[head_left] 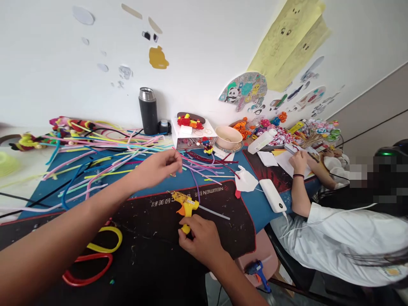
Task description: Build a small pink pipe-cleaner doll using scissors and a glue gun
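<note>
My right hand (204,240) is closed round the lower handle of a yellow hot glue gun (188,205), its dirty nozzle aimed left and a clear glue stick (215,212) sticking out behind. The gun is over a black desk mat (223,231). My left hand (162,166) reaches across the mat with its fingers curled together beside a heap of coloured pipe cleaners (124,159); what they hold, if anything, is hidden. Below my left forearm lie scissors with a yellow handle loop (117,238) and a red one (87,280).
A black flask (148,112), a white box (194,138) and a pink bowl (228,137) stand along the wall. A white power bank (272,195) lies right, near a seated co-worker's hand (298,162). A blue glue gun (259,272) rests on a pink seat below.
</note>
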`<state>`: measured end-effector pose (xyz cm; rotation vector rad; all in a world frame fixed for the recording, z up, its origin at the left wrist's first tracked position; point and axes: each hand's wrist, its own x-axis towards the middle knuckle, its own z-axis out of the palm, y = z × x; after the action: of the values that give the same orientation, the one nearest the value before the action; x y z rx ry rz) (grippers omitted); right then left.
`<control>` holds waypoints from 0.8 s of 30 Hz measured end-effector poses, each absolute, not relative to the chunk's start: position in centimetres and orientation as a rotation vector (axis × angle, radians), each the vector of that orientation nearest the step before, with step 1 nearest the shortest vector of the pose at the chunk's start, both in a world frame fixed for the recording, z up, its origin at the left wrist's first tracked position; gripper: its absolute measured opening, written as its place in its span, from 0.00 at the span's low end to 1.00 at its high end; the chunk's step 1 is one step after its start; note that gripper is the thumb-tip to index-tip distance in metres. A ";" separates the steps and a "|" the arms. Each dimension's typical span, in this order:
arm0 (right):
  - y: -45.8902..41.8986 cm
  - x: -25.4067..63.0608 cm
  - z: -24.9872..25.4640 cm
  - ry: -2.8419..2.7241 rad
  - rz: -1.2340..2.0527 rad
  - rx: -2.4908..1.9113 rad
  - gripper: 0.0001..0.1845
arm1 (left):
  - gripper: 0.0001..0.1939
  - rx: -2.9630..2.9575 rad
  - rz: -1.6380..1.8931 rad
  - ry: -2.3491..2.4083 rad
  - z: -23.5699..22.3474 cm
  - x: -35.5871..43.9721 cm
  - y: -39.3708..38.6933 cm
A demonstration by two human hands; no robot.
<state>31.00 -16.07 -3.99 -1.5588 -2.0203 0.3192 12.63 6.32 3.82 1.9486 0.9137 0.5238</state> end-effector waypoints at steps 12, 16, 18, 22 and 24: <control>-14.6 30.8 -1.2 -1.819 0.810 -1.606 0.11 | 0.14 1.466 0.185 0.900 1.8 10.4 -6.7; -14.7 31.2 -2.6 -1.478 0.954 -1.642 0.15 | 0.20 1.151 0.249 0.875 0.8 11.4 -6.9; -14.4 31.2 -3.5 -1.392 0.975 -1.664 0.14 | 0.21 1.108 0.269 0.869 0.3 11.8 -7.2; -13.6 30.7 -4.4 -1.261 1.062 -1.631 0.15 | 0.22 1.177 0.358 0.856 -0.5 12.3 -8.0; -13.2 30.4 -4.3 -1.205 1.112 -1.580 0.16 | 0.20 1.263 0.394 0.861 -0.4 12.1 -8.5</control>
<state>30.44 -13.24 -4.26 -1.5799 -1.2046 1.1120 12.11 -8.52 -0.45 1.2630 0.8611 0.3937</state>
